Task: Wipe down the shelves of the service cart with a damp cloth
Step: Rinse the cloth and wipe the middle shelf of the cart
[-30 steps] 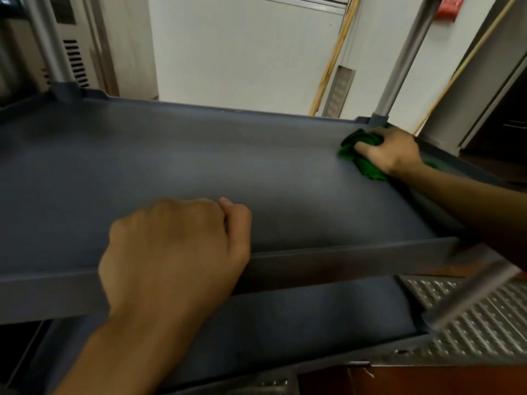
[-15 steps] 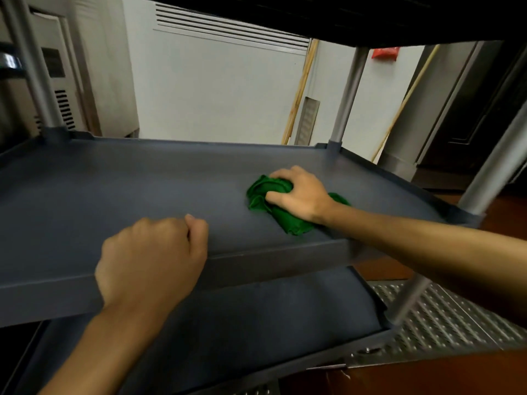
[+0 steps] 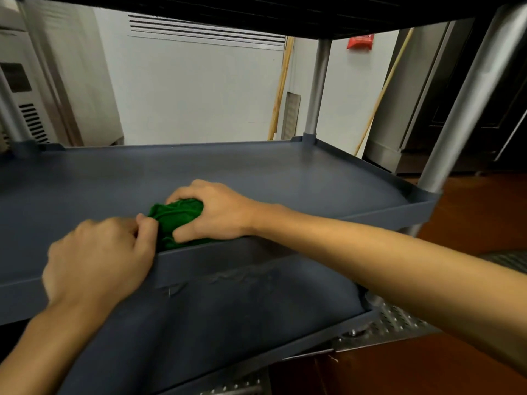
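Our right hand (image 3: pixel 216 212), grip bunched round the green cloth (image 3: pixel 174 215), has swept forward to the middle shelf (image 3: pixel 256 172) lip (left hand (image 3: pixel 99 258) clasps it); we judge this pass done.

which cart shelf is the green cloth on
The middle grey plastic shelf: the right hand grips the crumpled green cloth near its front rim. The bottom grey shelf and dark top shelf show no cloth.
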`<state>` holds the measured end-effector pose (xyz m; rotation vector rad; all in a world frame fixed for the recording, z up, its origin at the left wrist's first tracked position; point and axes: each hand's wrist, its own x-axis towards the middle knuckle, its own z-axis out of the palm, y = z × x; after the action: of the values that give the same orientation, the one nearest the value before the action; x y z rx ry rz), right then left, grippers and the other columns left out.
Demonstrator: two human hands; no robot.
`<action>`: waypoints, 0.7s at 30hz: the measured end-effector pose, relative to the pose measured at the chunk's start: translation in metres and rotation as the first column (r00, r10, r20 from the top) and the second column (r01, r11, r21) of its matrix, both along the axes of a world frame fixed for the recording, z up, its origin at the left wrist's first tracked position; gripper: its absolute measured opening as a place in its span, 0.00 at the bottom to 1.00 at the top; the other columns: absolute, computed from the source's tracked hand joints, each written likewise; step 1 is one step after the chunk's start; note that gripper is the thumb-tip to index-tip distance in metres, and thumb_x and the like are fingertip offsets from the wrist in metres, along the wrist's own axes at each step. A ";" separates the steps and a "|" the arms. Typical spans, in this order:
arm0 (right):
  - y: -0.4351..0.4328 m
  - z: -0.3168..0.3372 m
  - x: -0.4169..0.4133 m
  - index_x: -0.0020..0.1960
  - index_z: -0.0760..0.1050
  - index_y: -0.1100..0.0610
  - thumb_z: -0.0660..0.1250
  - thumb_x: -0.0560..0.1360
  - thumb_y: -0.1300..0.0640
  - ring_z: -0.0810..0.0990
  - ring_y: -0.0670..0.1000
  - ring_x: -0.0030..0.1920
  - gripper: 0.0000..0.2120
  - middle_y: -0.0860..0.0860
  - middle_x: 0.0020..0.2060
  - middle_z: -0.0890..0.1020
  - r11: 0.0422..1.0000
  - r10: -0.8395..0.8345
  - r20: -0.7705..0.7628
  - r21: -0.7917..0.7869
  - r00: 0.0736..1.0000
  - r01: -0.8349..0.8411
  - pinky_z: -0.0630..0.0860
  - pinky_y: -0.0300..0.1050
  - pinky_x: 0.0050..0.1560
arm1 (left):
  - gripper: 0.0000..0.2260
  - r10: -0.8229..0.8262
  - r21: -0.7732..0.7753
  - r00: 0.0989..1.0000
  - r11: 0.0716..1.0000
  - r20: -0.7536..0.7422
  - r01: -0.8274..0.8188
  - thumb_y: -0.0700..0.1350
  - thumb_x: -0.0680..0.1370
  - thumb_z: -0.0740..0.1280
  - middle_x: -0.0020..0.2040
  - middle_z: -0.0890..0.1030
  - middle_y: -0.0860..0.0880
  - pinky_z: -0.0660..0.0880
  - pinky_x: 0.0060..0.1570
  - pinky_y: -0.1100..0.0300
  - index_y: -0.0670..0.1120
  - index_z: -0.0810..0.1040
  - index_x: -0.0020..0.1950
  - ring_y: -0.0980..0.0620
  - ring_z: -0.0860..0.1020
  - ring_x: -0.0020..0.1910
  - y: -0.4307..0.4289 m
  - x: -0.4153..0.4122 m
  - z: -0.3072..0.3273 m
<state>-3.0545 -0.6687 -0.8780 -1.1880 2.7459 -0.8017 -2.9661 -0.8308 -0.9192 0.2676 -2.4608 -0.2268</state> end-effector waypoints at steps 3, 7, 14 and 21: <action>0.007 -0.002 -0.003 0.66 0.75 0.49 0.77 0.69 0.50 0.75 0.52 0.56 0.26 0.51 0.54 0.73 0.999 0.022 0.038 -0.033 0.999 -0.021 0.72 0.48 0.61 | 0.24 0.009 0.019 1.000 1.000 -0.002 -0.009 0.55 0.80 0.56 0.28 0.71 0.43 0.70 0.33 0.52 0.49 0.74 0.27 0.37 0.75 0.33 -0.002 0.001 -0.001; 0.027 -0.001 -0.010 0.66 0.75 0.48 0.76 0.69 0.52 0.74 0.53 0.57 0.26 0.51 0.56 0.73 0.999 0.006 0.057 -0.051 0.998 -0.003 0.72 0.46 0.61 | 0.26 0.019 0.021 1.000 1.000 -0.018 -0.019 0.56 0.81 0.53 0.27 0.70 0.44 0.70 0.32 0.53 0.49 0.71 0.24 0.40 0.71 0.30 -0.003 0.002 -0.001; 0.134 0.001 -0.041 0.66 0.75 0.48 0.76 0.70 0.54 0.76 0.53 0.59 0.25 0.52 0.57 0.74 0.955 -0.296 0.026 -0.024 0.955 0.297 0.70 0.41 0.61 | 0.28 -0.020 0.044 0.997 0.999 -0.079 0.024 0.58 0.79 0.49 0.22 0.71 0.47 0.75 0.31 0.50 0.46 0.70 0.24 0.41 0.72 0.25 -0.005 0.013 0.003; 0.186 0.000 -0.084 0.64 0.76 0.47 0.72 0.71 0.42 0.78 0.55 0.59 0.23 0.52 0.61 0.79 0.822 -0.567 -0.008 0.060 0.823 0.567 0.74 0.49 0.60 | 0.26 0.099 0.134 0.978 0.988 -0.186 -0.075 0.66 0.81 0.48 0.30 0.77 0.47 0.76 0.32 0.47 0.50 0.73 0.38 0.41 0.77 0.28 -0.110 0.033 -0.035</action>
<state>-3.1380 -0.4828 -0.8781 -0.3246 3.1191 -0.7382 -2.9331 -0.9412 -0.9541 0.3893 -2.2415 -0.3548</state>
